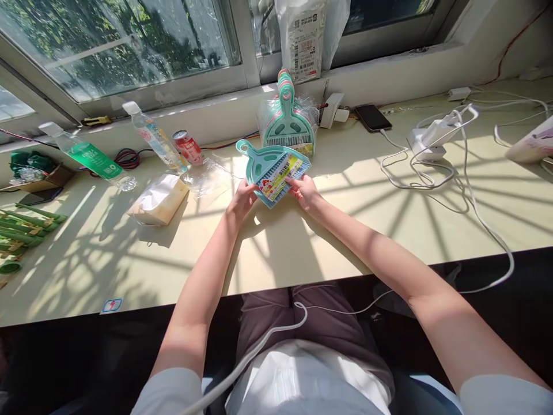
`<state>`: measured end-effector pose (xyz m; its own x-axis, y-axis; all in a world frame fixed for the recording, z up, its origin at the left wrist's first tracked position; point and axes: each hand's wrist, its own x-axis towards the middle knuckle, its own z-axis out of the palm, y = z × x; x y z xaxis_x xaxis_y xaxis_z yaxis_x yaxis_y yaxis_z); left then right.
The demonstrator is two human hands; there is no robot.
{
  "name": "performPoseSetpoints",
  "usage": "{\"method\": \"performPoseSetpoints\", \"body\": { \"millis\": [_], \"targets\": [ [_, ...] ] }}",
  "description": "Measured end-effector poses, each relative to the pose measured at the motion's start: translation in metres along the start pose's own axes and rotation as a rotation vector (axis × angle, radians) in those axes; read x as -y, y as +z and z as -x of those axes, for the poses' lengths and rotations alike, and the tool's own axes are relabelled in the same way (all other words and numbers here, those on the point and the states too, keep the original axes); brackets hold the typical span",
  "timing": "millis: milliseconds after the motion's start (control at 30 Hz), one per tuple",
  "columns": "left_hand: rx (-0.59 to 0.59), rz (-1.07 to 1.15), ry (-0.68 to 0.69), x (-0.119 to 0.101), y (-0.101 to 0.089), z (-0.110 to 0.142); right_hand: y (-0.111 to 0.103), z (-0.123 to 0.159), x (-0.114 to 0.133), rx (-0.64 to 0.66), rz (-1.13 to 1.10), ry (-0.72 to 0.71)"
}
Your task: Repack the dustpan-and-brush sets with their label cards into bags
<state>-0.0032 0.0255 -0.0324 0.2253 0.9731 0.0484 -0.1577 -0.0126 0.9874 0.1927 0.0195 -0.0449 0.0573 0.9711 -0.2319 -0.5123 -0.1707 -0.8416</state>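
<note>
Between my hands I hold a teal dustpan and brush set (260, 163) just above the table, its handle tilted to the upper left. A yellow printed label (283, 176) runs across the bristles. My left hand (243, 199) grips the set's left edge. On the other side, my right hand (306, 192) pinches the lower right part near the label, thumb on top. Right behind stands a stack of similar dustpan sets (288, 121), teal and pink, in clear plastic wrap against the window wall.
Left of my hands are a tissue pack (159, 199), a red can (188, 147) and two bottles, one green-labelled (95, 161), one clear (155, 135). Rightward lie a phone (372, 118), a power strip (427, 141) and looping white cables (479, 213). A wrapped parcel (307, 46) stands on the sill.
</note>
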Motion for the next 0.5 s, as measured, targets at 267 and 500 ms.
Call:
{"method": "performPoseSetpoints", "body": {
  "millis": [267,500],
  "targets": [
    [0.117,0.016,-0.059,0.005,-0.01,0.002,-0.001,0.0,-0.002,-0.019,-0.015,-0.03],
    [0.158,-0.012,-0.056,0.008,-0.013,-0.001,0.001,0.005,-0.003,-0.073,-0.06,-0.096]
  ]
}}
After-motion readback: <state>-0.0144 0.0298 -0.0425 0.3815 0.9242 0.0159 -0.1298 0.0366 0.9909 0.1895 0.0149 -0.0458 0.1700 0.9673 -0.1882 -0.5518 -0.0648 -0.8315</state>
